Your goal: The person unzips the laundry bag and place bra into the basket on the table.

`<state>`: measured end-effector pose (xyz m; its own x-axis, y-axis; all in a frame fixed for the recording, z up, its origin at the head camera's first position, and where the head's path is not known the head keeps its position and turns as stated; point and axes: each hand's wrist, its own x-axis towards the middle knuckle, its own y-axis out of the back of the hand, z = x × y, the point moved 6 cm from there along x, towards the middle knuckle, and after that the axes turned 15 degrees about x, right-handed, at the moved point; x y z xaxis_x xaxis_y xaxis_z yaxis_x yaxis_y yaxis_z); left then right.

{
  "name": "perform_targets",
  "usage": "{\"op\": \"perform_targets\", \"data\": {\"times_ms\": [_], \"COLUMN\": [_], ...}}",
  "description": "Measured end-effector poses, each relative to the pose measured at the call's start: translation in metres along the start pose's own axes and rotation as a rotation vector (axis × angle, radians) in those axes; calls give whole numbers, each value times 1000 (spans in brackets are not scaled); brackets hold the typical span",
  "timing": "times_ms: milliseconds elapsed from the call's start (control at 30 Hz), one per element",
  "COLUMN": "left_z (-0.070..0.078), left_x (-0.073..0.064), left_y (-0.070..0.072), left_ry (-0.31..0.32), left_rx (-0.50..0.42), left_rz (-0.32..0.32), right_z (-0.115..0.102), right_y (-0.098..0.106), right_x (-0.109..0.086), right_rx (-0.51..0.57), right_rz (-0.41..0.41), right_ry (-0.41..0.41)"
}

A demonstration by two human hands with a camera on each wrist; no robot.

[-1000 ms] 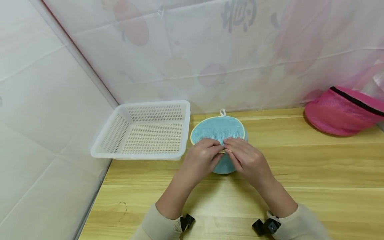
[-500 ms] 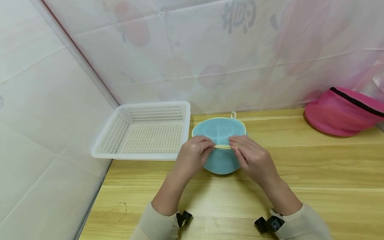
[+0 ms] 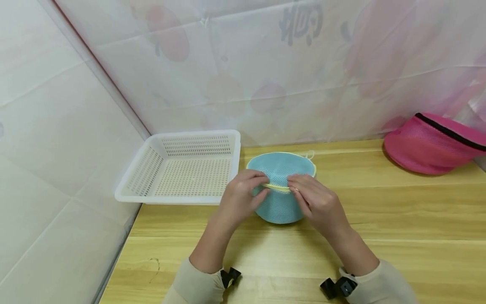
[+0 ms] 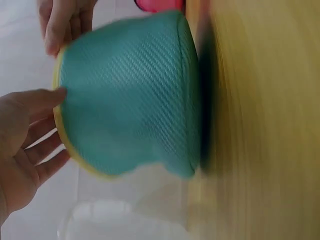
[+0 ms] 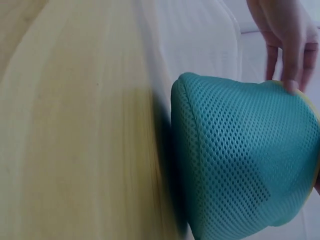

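A light-blue mesh laundry bag (image 3: 280, 207) with yellow trim stands on the table, its round top facing up. My left hand (image 3: 240, 192) holds the trim at the top's near-left edge. In the left wrist view, that hand's thumb lies on the outside of the bag (image 4: 125, 95) while its fingers spread behind the rim. On the near-right side, my right hand (image 3: 315, 200) pinches the yellow edge between thumb and fingers. A stretch of yellow trim (image 3: 277, 187) shows between the two hands. The white loop (image 3: 310, 154) sticks out at the top's far right.
To the left of the bag sits a white plastic basket (image 3: 234, 169) with slotted sides. A pink mesh bag (image 3: 429, 147) with a black zipper rests at the right back. Light printed sheets (image 3: 224, 63) hang behind and to the left of the wooden table (image 3: 379, 211).
The blue bag has turned clockwise, carrying its white loop from the back middle to the right. My hands, close together before, are apart, the left one having moved left along the trim.
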<state>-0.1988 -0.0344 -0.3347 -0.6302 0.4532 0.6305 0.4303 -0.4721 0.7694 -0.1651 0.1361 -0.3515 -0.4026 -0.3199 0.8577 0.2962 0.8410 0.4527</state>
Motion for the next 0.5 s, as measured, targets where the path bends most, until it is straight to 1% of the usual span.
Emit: {"op": "perform_targets", "data": {"times_ms": [100, 167, 200, 233, 300, 433, 500], "left_z": [17, 24, 26, 26, 23, 9, 1], "left_x": [1, 1, 1, 0, 0, 0, -1], "left_y": [-2, -4, -5, -5, -3, 0, 2], "left_ry": [-125, -171, -177, -173, -142, -53, -11], "left_rx": [31, 42, 43, 41, 27, -8, -34], "left_rz": [13, 14, 15, 20, 30, 28, 15], "right_z": [-4, -6, -7, -7, -7, -1, 3], "right_y": [-4, -5, -6, -6, -5, -2, 0], "right_x": [1, 2, 2, 3, 4, 5, 4], "right_rx": [6, 12, 18, 25, 27, 18, 6], "right_rz": [-5, -3, -2, -3, -6, -19, -25], "right_ry": [12, 25, 28, 28, 24, -11, -30]}}
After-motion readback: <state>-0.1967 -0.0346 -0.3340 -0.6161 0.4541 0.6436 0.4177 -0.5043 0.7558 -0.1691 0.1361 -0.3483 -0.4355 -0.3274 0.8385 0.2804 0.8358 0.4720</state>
